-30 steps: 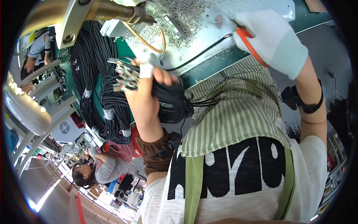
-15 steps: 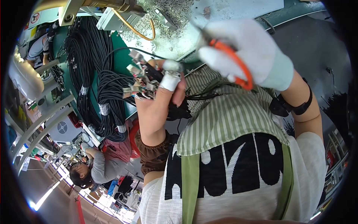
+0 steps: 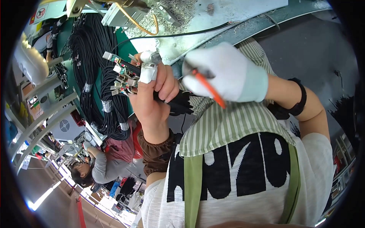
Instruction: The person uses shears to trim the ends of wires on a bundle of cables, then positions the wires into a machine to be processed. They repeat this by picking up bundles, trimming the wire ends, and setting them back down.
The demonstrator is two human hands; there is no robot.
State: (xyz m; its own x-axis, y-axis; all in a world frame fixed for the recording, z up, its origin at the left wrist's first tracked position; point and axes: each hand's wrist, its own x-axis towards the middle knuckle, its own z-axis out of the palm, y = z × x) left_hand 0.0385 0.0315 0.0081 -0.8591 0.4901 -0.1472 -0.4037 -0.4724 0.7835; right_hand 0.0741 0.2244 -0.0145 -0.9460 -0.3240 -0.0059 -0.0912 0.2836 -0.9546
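Note:
My left hand (image 3: 154, 89) is closed around a bunch of black cables whose metal plugs (image 3: 123, 79), with small green circuit boards, stick out past the thumb. White tape wraps its thumb and a fingertip. Close by on the right, my right hand (image 3: 232, 72), in a white glove, grips orange-handled pliers (image 3: 209, 89). The glove is blurred, and the pliers' jaws are mostly hidden by the fingers. A single black cable (image 3: 182, 35) stretches over the workbench (image 3: 228, 11) above both hands, its stripped end towards the right.
Thick coils of black cable (image 3: 91, 68) lie on the green table at left. Many small metal bits (image 3: 180, 13) are scattered beneath a machine with a yellow tube (image 3: 150, 32). My striped apron (image 3: 235, 117) spreads below the hands. A co-worker (image 3: 108, 167) sits at lower left.
My right hand has come down and left with the pliers, nearer my left hand. The left hand has shifted slightly left with its bunch. A cable now lies stretched over the bench.

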